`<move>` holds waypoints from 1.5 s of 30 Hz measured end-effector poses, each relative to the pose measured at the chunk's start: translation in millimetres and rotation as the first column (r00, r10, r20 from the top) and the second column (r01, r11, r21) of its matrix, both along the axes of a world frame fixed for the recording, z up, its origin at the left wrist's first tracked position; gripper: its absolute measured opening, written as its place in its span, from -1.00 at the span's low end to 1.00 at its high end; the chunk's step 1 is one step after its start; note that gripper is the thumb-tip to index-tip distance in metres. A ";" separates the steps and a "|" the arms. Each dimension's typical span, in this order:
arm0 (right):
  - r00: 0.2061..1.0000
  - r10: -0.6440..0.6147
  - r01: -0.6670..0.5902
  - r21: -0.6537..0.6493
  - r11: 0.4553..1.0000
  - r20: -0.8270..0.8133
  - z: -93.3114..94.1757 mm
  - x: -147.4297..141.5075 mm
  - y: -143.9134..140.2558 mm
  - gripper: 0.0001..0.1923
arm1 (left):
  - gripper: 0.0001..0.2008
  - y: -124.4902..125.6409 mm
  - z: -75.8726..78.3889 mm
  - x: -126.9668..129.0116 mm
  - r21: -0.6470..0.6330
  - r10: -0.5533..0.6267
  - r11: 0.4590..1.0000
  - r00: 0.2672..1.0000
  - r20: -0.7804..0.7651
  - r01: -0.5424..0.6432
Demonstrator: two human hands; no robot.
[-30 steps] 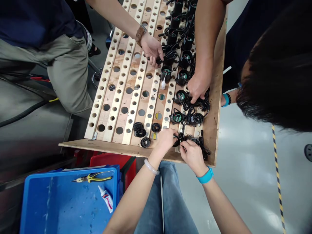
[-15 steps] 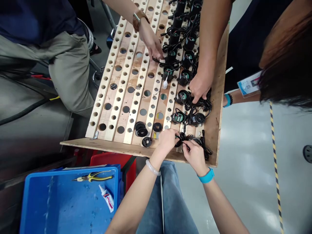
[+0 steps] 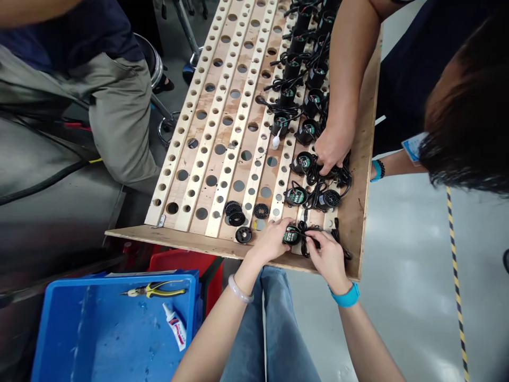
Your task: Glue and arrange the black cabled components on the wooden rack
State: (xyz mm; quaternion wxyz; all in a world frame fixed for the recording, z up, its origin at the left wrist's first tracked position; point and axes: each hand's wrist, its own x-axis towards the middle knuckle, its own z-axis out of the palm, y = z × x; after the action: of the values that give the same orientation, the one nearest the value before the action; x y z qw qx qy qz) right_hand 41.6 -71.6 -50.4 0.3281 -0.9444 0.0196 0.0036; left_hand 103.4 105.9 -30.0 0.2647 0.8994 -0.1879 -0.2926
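Note:
My left hand [image 3: 272, 239] is closed round the side of a black round housing [image 3: 291, 235], whose open top shows a green circuit board. Between the fingertips of my right hand [image 3: 325, 253] is a thin black cable [image 3: 304, 234] that runs to this housing. Both hands are low over the near right corner of a wooden board [image 3: 191, 237] with rows of holes. Left of my left hand lie loose black slotted discs [image 3: 235, 213] and a round black cap [image 3: 243, 234]. A housing with a grille top [image 3: 329, 199] sits just beyond my right hand.
A co-worker's hand [image 3: 336, 146] reaches among the cables from the right. Rows of black housings [image 3: 287, 94] fill the board's right side. At lower left, a blue bin [image 3: 115, 329] holds pliers [image 3: 155, 289] and a white tube [image 3: 175, 326]. A seated person's leg [image 3: 119, 116] is at left.
The housing by my left hand now shows its green board, and my right hand has drawn slightly right with the cable. The other co-worker's hand at upper left has left the board.

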 end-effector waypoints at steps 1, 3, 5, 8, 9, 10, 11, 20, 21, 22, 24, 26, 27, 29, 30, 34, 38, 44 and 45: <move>1.000 0.001 -0.001 -0.002 1.000 0.019 -0.3 0.1 -0.7 -0.77 | -0.26 0.0 -0.3 -1.9 0.011 -0.008 1.000 1.000 0.002 0.008; 0.998 0.019 -0.016 -0.035 0.999 0.059 -1.0 -0.1 -2.0 -0.79 | -0.26 0.0 -0.5 -4.0 0.020 -0.014 1.000 1.000 -0.002 0.014; 0.997 0.030 -0.025 -0.064 0.998 0.069 -1.6 -1.1 -2.9 -0.79 | -0.26 1.2 0.3 -3.4 0.029 -0.011 1.000 1.000 -0.016 0.011; 0.998 -0.004 0.007 -0.058 0.998 0.058 -1.9 -3.2 -3.3 -0.78 | -0.23 5.2 6.3 0.9 0.045 -0.014 0.999 0.999 -0.046 0.017; 0.998 -0.020 0.023 -0.053 0.998 0.061 -1.8 -4.0 -3.3 -0.78 | -0.25 6.4 10.2 2.4 0.070 -0.014 0.997 0.999 -0.044 0.018; 0.997 -0.034 0.037 -0.051 0.998 0.069 -1.7 -4.6 -3.2 -0.78 | -0.31 7.3 15.1 3.3 0.117 -0.016 0.993 0.999 -0.029 0.019; 0.996 -0.044 0.048 -0.045 0.998 0.079 -1.5 -5.1 -3.0 -0.78 | -0.39 7.4 20.8 3.5 0.177 -0.020 0.984 1.000 -0.003 0.021; 0.992 -0.072 0.073 0.001 0.997 0.102 -6.5 -6.8 -2.2 -0.79 | -0.41 -18.5 57.5 -24.8 0.278 -0.138 0.947 0.986 -0.093 0.159; 0.993 -0.079 0.079 0.005 0.997 0.087 -7.6 -7.1 -2.4 -0.78 | -0.34 -21.4 56.6 -27.2 0.280 -0.131 0.947 0.985 -0.113 0.158; 0.994 -0.084 0.084 0.011 0.996 0.073 -8.6 -7.5 -2.6 -0.77 | -0.29 -23.9 55.1 -28.9 0.278 -0.121 0.949 0.985 -0.124 0.152; 0.995 -0.089 0.088 0.029 0.996 0.046 -10.1 -8.2 -2.9 -0.76 | -0.32 -27.6 51.9 -30.5 0.268 -0.116 0.952 0.985 -0.127 0.146; 0.995 -0.100 0.099 0.042 0.994 0.022 -10.9 -8.7 -3.0 -0.74 | -0.38 -30.1 50.0 -30.6 0.254 -0.127 0.954 0.982 -0.138 0.159; 0.994 -0.106 0.106 0.046 0.993 0.014 -11.2 -8.7 -2.8 -0.73 | -0.39 -31.2 49.8 -30.4 0.245 -0.136 0.955 0.980 -0.145 0.169; 0.993 -0.114 0.114 0.050 0.992 0.000 -11.7 -8.5 -2.2 -0.73 | -0.40 -33.1 50.9 -29.7 0.238 -0.129 0.957 0.980 -0.151 0.163; 0.993 -0.114 0.114 0.054 0.992 -0.001 -11.9 -8.3 -1.8 -0.73 | -0.40 -34.0 52.0 -29.2 0.235 -0.112 0.961 0.981 -0.158 0.147; 0.993 -0.119 0.118 0.072 0.990 0.010 -14.1 -7.4 0.1 -0.72 | -0.44 -35.9 55.5 -26.0 0.228 -0.045 0.969 0.974 -0.224 0.097; 0.992 -0.127 0.129 0.102 0.986 -0.021 -17.1 -7.0 1.3 -0.69 | -0.50 -34.3 52.1 -23.9 0.202 -0.011 0.978 0.972 -0.233 0.060; 0.990 -0.134 0.137 0.112 0.984 -0.032 -16.1 -7.7 2.7 -0.67 | -0.47 -30.8 39.6 -28.2 0.148 0.046 0.989 0.972 -0.229 -0.012; 0.990 -0.137 0.141 0.116 0.983 -0.040 -15.8 -8.0 3.0 -0.67 | -0.46 -30.7 38.2 -28.8 0.146 0.048 0.989 0.973 -0.226 -0.015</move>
State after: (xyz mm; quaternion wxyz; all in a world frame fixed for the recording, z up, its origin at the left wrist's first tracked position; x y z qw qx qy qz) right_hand 33.7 -68.5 -66.2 0.3828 -0.9194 0.0905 -0.0033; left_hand 74.6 75.2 8.1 0.2239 0.8794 -0.1201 -0.4026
